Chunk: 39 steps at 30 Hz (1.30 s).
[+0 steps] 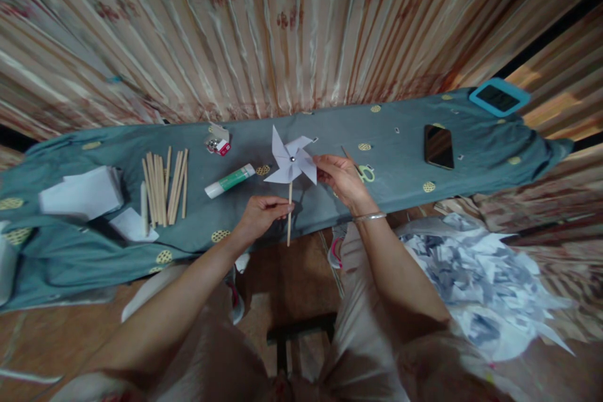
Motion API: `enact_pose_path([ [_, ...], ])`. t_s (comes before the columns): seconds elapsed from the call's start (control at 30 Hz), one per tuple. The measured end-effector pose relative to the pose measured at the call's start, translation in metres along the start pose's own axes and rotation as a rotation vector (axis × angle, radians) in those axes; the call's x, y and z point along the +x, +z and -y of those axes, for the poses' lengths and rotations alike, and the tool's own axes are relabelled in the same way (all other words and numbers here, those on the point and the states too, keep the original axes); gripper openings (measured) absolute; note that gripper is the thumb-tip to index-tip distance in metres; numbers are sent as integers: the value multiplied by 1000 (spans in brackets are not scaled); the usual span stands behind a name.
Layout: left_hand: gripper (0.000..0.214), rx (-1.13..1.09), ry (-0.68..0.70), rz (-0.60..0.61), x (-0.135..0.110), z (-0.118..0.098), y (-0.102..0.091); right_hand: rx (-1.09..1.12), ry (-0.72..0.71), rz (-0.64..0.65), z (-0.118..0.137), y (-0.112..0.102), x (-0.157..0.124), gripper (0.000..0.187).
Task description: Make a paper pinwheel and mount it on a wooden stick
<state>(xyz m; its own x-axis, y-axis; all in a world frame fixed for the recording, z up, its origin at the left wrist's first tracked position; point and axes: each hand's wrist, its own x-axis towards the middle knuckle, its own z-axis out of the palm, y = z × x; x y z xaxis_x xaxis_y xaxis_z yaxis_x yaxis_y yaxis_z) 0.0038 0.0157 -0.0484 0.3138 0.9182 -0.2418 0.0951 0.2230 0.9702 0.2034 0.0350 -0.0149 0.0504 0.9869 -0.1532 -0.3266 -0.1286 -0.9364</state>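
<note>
A white paper pinwheel (281, 166) on a thin wooden stick stands upright before me, with a round metal pin at its centre. My left hand (264, 217) pinches the stick below the blades, its lower end hanging past the table's front edge. At the pinwheel's right side, the fingers of my right hand (343, 179) are closed at the edge of a blade; the fingertips are partly hidden. Green-handled scissors (366, 173) lie just beyond that hand, partly covered by it. A green and white glue stick (230, 181) rests left of the pinwheel.
Wooden sticks (160, 191), a white stick-like piece (144, 208) and stacked white paper (82, 191) lie on the left. A small opened box of pins (218, 141) sits farther back. To the right are a phone (438, 146), a blue-framed device (499, 97) and floor-level paper scraps (480, 270).
</note>
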Motion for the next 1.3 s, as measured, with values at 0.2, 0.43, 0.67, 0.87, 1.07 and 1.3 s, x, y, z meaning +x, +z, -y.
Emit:
enact_pose_path([
  [0.2,30,18,-3,-11,0,-1,-1,-43,7,8,-1,0,0,42],
  [0.43,29,27,4,-22,1,0,-1,-80,32,26,-1,1,-1,42],
  [0.67,32,69,30,-22,1,0,-1,-100,43,48,-2,2,-3,43],
  [0.87,32,37,27,-34,2,0,0,-115,42,76,-4,3,-3,45],
  [1.07,33,44,40,-27,2,0,-1,-130,47,109,-4,6,-6,45],
  [1.3,34,33,41,-33,2,-1,0,-127,77,125,-6,9,-8,43],
])
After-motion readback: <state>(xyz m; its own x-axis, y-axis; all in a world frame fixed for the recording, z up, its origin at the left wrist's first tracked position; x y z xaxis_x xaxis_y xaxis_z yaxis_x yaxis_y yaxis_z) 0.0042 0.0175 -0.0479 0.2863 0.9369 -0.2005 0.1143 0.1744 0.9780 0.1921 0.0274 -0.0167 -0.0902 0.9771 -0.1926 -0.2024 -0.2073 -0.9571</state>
